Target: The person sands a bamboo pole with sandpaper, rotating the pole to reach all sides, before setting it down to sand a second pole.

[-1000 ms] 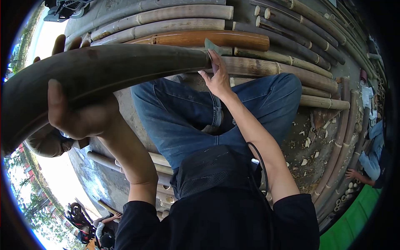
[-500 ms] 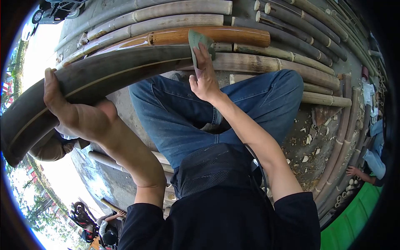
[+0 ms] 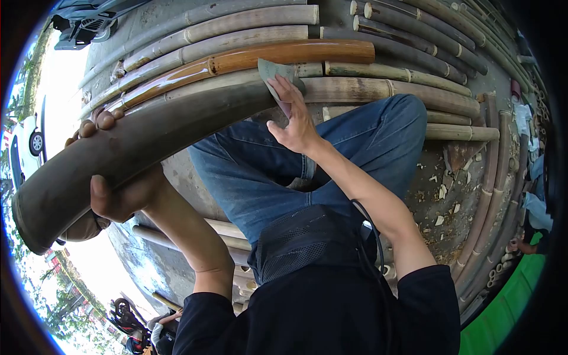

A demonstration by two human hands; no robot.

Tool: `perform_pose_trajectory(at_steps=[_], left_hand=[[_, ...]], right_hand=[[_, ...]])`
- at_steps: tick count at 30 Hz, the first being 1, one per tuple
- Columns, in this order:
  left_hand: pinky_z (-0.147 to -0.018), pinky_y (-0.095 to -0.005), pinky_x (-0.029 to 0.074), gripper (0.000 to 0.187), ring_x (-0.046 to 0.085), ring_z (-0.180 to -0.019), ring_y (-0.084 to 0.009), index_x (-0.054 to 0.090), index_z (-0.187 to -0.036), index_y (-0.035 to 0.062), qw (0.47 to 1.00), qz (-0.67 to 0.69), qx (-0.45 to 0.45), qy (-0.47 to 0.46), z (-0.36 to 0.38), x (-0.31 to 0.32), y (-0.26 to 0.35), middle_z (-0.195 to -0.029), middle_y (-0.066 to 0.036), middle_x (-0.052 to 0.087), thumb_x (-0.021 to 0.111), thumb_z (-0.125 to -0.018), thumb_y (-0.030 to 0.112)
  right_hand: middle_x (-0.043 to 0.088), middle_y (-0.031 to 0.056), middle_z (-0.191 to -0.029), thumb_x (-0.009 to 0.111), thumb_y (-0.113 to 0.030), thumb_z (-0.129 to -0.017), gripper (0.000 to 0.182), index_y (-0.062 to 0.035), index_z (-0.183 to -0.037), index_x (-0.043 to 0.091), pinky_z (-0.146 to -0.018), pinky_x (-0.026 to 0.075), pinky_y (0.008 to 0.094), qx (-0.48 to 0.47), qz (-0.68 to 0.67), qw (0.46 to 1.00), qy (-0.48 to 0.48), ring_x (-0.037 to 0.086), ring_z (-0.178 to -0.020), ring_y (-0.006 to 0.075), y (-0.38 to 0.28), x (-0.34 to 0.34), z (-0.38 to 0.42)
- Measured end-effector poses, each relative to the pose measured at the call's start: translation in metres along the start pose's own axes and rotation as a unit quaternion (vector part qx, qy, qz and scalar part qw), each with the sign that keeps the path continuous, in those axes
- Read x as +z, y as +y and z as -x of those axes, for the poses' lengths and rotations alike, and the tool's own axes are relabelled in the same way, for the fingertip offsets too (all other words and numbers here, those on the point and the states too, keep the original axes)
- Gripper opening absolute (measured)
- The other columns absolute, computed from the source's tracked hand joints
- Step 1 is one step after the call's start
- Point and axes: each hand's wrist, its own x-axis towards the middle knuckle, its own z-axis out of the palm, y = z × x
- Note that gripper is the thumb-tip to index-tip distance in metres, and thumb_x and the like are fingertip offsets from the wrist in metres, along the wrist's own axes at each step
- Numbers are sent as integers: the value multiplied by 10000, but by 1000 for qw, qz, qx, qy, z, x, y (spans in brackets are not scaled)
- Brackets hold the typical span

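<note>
A thick dark bamboo pole [image 3: 171, 127] slants across the left of the head view, raised over my lap, its wide near end at lower left. My left hand [image 3: 127, 198] is wrapped round it from below, thumb on the near side, fingertips curling over the far side. At the pole's right end, my right hand [image 3: 294, 127] presses a folded sheet of grey-green sandpaper [image 3: 272, 70] against the surface. Its fingers lie along the sheet, with the thumb apart. Part of the sheet is hidden behind the fingers.
A glossy brown bamboo pole [image 3: 254, 59] and several pale poles [image 3: 254, 34] lie beyond my crossed legs [image 3: 378, 136]. Wood chips [image 3: 439, 220] litter the ground at right. Another person's hand [image 3: 523, 246] shows at the right edge, near a green surface [image 3: 509, 313].
The dark pole has turned, so its pale lengthwise stripe no longer shows. Its wide end has shifted right and down. My left hand has changed grip, with several fingers now over the top.
</note>
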Motion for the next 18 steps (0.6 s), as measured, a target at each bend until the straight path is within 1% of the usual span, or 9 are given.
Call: perform_pose_trajectory(at_steps=[1,3,4,5,8,11,13,14,18], left_hand=[[-1121,-531,393,724,557,-1193,-357,492,-1404,46,1000,0,-4,-1,-1,-4,0,-1318,-206,553,669,-764,334],[-1117,-543,377,805,578,-1159,-354,475,-1432,34,992,46,23,-114,-2,-6,-1,-1295,-206,578,703,-728,352],[-1117,-543,377,805,578,-1159,-354,475,-1432,34,992,51,29,-115,-3,-5,-2,-1295,-206,578,703,-728,352],[-1099,-541,383,849,589,-1141,-355,458,-1449,26,988,36,46,-142,-1,-4,-1,-1291,-212,591,717,-714,362],[-1095,-544,385,916,608,-1113,-358,431,-1476,13,982,32,58,-174,1,-6,-3,-1286,-223,612,738,-694,379],[-1149,-609,348,926,607,-1149,-378,387,-1496,-15,976,44,61,-204,-16,-18,1,-1302,-246,608,714,-722,375],[-1243,-530,240,908,287,-1526,-333,232,-1605,101,849,143,1,-509,-58,-29,-4,-1602,-269,317,606,-913,556],[-1231,-540,256,904,323,-1485,-341,246,-1592,85,830,148,-3,-538,-62,-29,-2,-1568,-268,348,613,-897,531],[-1186,-581,319,886,466,-1324,-373,303,-1539,20,946,66,55,-313,-32,-20,-10,-1434,-263,473,640,-833,433]], right_hand=[[401,193,-1577,779,-106,-735,919,-157,-1558,373,-1228,280,587,3,0,1000,1,340,-1483,445,9,-1,0],[469,158,-1538,769,-40,-737,868,-125,-1523,411,-1206,329,498,-43,104,994,-4,400,-1463,370,52,-2,-3],[515,134,-1493,780,-37,-723,841,-121,-1488,441,-1194,339,502,28,100,994,17,434,-1436,362,53,-4,-9],[515,134,-1493,780,-37,-723,841,-121,-1488,441,-1194,339,502,29,103,994,19,434,-1436,362,54,-5,-8],[527,130,-1470,822,-57,-697,852,-126,-1470,469,-1188,349,497,-21,28,999,9,470,-1398,358,-3,-5,-5],[538,134,-1453,840,-86,-705,836,-126,-1459,480,-1180,361,493,-90,65,994,-3,481,-1384,361,34,-5,-5],[550,135,-1437,852,-100,-702,834,-124,-1450,484,-1164,385,487,-36,73,997,17,501,-1359,367,59,-1,-4],[547,130,-1434,865,-117,-686,843,-131,-1442,491,-1167,385,484,-28,74,997,17,498,-1357,363,54,0,-2],[574,115,-1382,908,-169,-656,846,-136,-1404,515,-1126,422,492,-55,30,998,18,532,-1298,357,20,0,0]])
